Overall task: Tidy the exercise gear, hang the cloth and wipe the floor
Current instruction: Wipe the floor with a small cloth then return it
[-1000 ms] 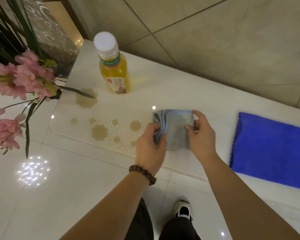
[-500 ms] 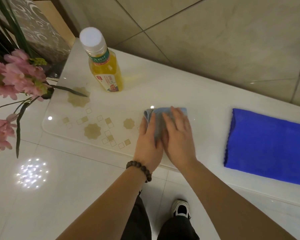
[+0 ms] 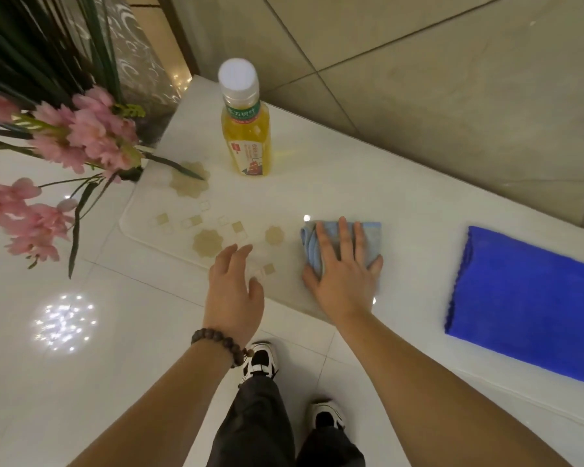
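Note:
A small folded grey-blue cloth (image 3: 373, 239) lies on the white table top (image 3: 334, 190). My right hand (image 3: 343, 267) rests flat on it, palm down, fingers spread, covering most of the cloth. My left hand (image 3: 233, 284) hovers to the left of the cloth with loose, parted fingers and holds nothing; a bead bracelet sits on its wrist. A larger bright blue cloth (image 3: 526, 298) lies flat on the table to the right.
A yellow drink bottle (image 3: 245, 129) with a white cap stands at the table's far left. Pink flowers (image 3: 64, 153) on dark stems lean in from the left. A tiled wall runs behind the table. My two shoes stand on the glossy white floor (image 3: 81, 365) below.
My left hand has come off the grey-blue cloth and moved left. My right hand went from gripping the cloth's edge to lying flat on top of it.

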A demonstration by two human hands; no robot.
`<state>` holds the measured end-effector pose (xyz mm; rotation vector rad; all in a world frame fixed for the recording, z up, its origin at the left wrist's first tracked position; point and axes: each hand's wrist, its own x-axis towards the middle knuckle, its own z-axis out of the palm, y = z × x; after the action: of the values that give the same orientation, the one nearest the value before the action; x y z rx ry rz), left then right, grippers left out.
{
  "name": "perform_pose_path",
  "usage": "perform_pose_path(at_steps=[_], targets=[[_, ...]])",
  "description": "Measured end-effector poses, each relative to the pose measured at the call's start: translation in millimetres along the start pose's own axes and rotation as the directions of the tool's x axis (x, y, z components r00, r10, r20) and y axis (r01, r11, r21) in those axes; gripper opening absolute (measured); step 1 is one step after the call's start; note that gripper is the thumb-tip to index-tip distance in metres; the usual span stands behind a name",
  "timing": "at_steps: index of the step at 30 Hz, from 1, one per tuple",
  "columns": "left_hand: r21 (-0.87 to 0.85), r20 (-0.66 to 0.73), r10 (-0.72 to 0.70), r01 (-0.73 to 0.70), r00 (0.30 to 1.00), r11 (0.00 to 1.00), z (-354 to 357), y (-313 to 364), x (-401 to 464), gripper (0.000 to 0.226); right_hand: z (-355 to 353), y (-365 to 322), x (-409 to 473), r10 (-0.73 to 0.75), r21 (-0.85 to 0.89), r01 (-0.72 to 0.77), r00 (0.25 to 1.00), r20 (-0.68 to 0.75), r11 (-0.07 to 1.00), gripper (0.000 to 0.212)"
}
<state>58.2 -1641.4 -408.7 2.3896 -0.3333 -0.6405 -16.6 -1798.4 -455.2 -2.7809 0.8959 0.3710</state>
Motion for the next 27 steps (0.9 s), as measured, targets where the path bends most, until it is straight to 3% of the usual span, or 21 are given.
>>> perform_pose_path(at_steps=[4, 7, 10, 18, 27], targets=[[-0.007, -0.025, -0.028, 0.027, 0.999, 1.0, -6.6, -4.1, -22.2, 0.05, -8.3, 2.8, -6.8, -0.05, 0.02, 0.05, 0.998, -0.023, 0.999, 0.056], [-0.011, -0.064, -0.067, 0.067, 0.996, 0.998, -18.2, -9.3, -48.4, 0.05, -29.2, 11.8, -8.9, -0.138, 0.003, 0.138, 0.986, 0.09, 0.99, 0.055], [-0.022, -0.145, -0.115, 0.113, 0.983, 0.993, -36.0, -14.7, -83.1, 0.05, -52.4, 11.0, -28.9, -0.278, 0.043, 0.279, 0.96, -0.021, 0.959, 0.05], [0.025, -0.348, -0.352, 0.383, 0.869, 0.923, -99.7, -65.2, -193.5, 0.059, -85.3, -75.7, -121.3, -0.637, 0.077, 0.651, 0.756, -0.151, 0.755, 0.047], [-0.018, -0.447, -0.562, 0.621, 0.696, 0.783, -170.0, -192.6, -308.0, 0.062, -37.0, -233.2, -228.5, -0.827, 0.147, 0.834, 0.549, -0.122, 0.532, 0.053]])
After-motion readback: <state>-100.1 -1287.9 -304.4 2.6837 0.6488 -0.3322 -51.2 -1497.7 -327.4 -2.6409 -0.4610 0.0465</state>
